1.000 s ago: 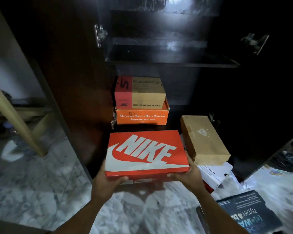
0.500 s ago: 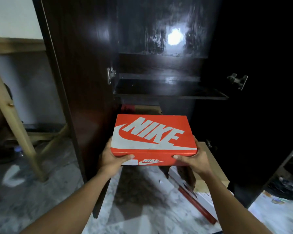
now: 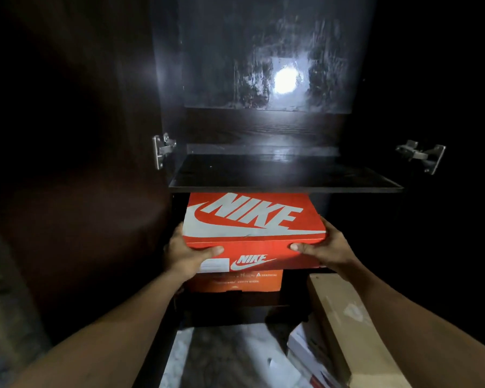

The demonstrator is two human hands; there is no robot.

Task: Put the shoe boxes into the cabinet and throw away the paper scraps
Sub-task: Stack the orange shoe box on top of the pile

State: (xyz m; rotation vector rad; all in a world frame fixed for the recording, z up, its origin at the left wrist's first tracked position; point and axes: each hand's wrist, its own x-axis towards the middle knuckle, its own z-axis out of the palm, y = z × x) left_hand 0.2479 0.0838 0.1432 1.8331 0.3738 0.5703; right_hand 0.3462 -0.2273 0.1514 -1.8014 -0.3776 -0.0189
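I hold an orange Nike shoe box [image 3: 252, 219] with both hands, its far end pushed in under the dark cabinet's upper shelf [image 3: 286, 187]. My left hand [image 3: 186, 254] grips its left front corner and my right hand [image 3: 324, 247] grips its right front corner. The box sits over an orange safety-shoe box [image 3: 235, 281] in the lower compartment; whether it rests on the stack I cannot tell. A brown cardboard box [image 3: 350, 323] lies on other boxes at the lower right, outside the cabinet.
The open left cabinet door [image 3: 76, 163] stands close on the left, with metal hinges [image 3: 161, 149] at each side of the opening. A white box [image 3: 305, 348] lies under the brown one. Marble floor [image 3: 235, 357] shows below.
My hands have carried the Nike box forward and into the cabinet, from in front of the opening to beneath the upper shelf. The view has moved closer to the cabinet.
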